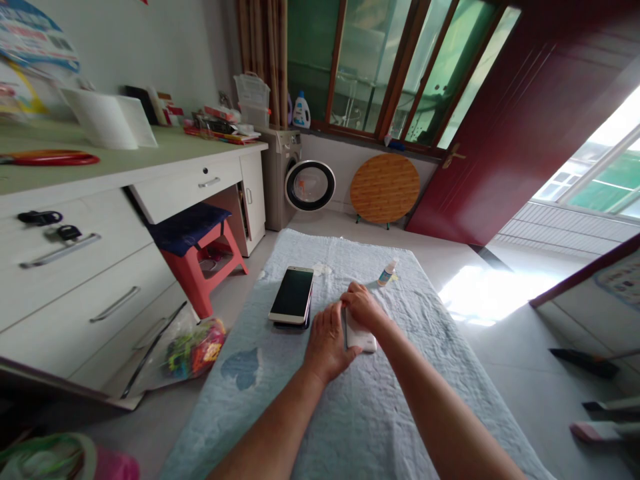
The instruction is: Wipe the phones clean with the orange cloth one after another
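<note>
A white phone (361, 339) lies on the light blue cloth (395, 407), partly covered by both hands. My left hand (327, 340) grips its left side, with the thumb at the near edge and the fingers along the far left. Over the phone's far end, my right hand (363, 305) is closed with bent fingers pressed down; whatever its fingertips may hold is hidden. Left of my hands, a gold-framed phone (293, 295) with a dark screen rests on top of another dark phone. A small spray bottle (387, 274) with a label stands beyond my right hand.
A red stool (203, 267) with a dark seat and a plastic bag (185, 350) of colourful things are left of the covered table. White drawers (100, 267) line the left side. Farther back are an open washing machine (280, 177), a round wooden tabletop (385, 188) and a red door (480, 133).
</note>
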Available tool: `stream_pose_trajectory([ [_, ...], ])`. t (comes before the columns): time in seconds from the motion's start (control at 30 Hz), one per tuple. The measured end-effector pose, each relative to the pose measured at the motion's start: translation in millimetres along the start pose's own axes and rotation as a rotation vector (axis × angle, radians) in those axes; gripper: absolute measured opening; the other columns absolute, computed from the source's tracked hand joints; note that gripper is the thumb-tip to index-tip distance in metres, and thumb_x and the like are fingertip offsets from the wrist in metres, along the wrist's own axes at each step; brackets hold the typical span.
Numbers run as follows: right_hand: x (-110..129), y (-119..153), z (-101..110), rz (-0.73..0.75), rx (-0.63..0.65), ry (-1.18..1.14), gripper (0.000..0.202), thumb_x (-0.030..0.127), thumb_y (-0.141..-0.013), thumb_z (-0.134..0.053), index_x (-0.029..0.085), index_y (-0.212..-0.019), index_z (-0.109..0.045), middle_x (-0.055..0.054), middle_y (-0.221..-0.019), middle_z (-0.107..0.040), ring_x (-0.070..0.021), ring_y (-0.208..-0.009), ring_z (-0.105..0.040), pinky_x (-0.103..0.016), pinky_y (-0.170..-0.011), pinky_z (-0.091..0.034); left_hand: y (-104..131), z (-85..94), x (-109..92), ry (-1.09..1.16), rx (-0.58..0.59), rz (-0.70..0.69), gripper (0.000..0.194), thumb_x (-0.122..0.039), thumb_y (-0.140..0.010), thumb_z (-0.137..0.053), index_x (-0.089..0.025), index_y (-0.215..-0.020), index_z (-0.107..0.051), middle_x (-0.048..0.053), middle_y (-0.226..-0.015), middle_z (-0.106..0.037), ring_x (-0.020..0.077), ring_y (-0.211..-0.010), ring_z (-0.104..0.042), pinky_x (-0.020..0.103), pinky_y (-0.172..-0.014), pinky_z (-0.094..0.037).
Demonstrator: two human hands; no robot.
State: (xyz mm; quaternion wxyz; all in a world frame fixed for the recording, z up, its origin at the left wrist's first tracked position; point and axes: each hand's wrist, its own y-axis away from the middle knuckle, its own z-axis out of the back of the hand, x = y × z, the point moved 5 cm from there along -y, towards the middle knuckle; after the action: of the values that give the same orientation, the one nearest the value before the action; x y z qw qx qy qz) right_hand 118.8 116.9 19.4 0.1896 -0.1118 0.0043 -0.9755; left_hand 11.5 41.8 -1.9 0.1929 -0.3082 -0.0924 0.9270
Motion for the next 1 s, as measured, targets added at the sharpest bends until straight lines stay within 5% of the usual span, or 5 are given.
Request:
stream_pose_trajectory([
  [0.23, 22.7, 37.3, 1.2, 0.081, 0.022, -0.017, 0.019, 0.018, -0.088, -0.055, 0.018, -0.08, -0.072, -0.006, -0.087, -0.056, -0.0168, -0.084, -0.047, -0.025, -0.079, -0.038, 0.7, -1.6, 0.8, 0.019, -0.039, -0.029, 0.104, -0.036, -0.067, -0.073, -0.013, -0.146, -0.009, 0.022, -0.141, -0.041, 0.037, -0.128, -0.043, 0.051, -0.106, -0.033],
  [0.6, 33.0, 78.9, -9.1, 0.034, 0.039, -0.19, 0.021, 0.011, -0.083, -0.057, 0.022, -0.076, -0.073, -0.002, -0.082, -0.059, -0.0141, -0.082, -0.053, -0.023, -0.075, -0.04, 0.4, -3.0, 2.2, 0.008, 0.025, -0.095, 0.1, -0.016, -0.071, -0.055, -0.019, -0.15, 0.006, 0.012, -0.14, -0.05, 0.0311, -0.121, -0.047, 0.049, -0.108, -0.028],
  [0.77, 25.6, 74.0, -0.6, 0.037, -0.065, -0.269, 0.022, 0.01, -0.085, -0.055, 0.019, -0.076, -0.072, -0.001, -0.077, -0.059, -0.0123, -0.077, -0.053, -0.021, -0.073, -0.039, 0.3, -4.2, 2.5, 0.014, 0.031, -0.109, 0.102, -0.027, -0.073, -0.062, -0.018, -0.151, 0.005, 0.011, -0.131, -0.059, 0.0309, -0.118, -0.05, 0.052, -0.107, -0.028],
  [1.0, -17.0, 34.0, 6.4, -0.167, -0.168, -0.164, 0.021, 0.009, -0.083, -0.055, 0.019, -0.08, -0.073, -0.002, -0.082, -0.064, -0.0119, -0.079, -0.057, -0.02, -0.074, -0.038, -0.2, -3.5, 2.4, 0.021, 0.003, -0.104, 0.112, -0.045, -0.072, -0.074, -0.02, -0.15, 0.001, 0.012, -0.128, -0.06, 0.033, -0.115, -0.053, 0.053, -0.105, -0.03],
])
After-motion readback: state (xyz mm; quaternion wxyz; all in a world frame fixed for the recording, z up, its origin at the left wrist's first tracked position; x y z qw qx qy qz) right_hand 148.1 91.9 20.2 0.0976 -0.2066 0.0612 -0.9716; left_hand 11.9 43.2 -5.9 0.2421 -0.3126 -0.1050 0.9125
